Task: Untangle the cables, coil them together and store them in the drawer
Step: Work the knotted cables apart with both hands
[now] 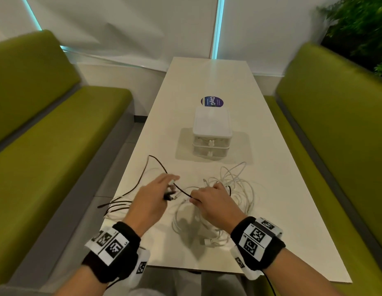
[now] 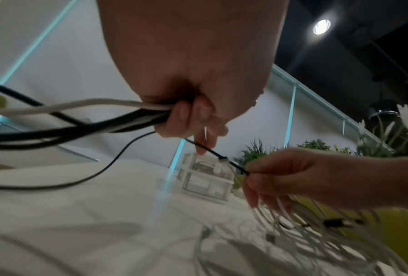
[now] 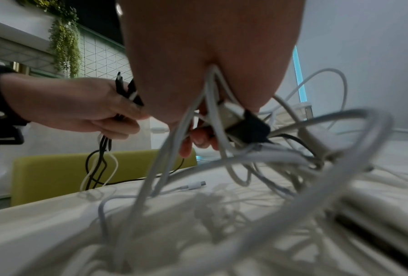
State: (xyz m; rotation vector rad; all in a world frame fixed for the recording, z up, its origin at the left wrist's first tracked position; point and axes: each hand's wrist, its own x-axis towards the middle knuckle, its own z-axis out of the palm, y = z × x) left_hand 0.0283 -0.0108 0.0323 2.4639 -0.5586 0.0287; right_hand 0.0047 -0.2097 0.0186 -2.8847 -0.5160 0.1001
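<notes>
Two hands over the table | left hand [image 1: 150, 199] grasps a bundle of black and white cable ends [image 2: 84, 119] | right hand [image 1: 211, 201] pinches a black cable [image 1: 182, 191] and clutches white cables [image 1: 235, 189] heaped on the white table [image 1: 271, 167] | closed white two-drawer organiser [image 1: 211, 133] beyond | green benches [image 1: 57, 133] on both sides, white wall behind

Black cables [image 1: 141, 184] and white cables [image 1: 235, 189] lie on a cream desk [image 1: 207, 82] beside a white drawer box [image 1: 211, 127]. The benches [image 1: 57, 124] are olive green. The wristbands [image 1: 115, 246] are black with black-and-white square codes.
</notes>
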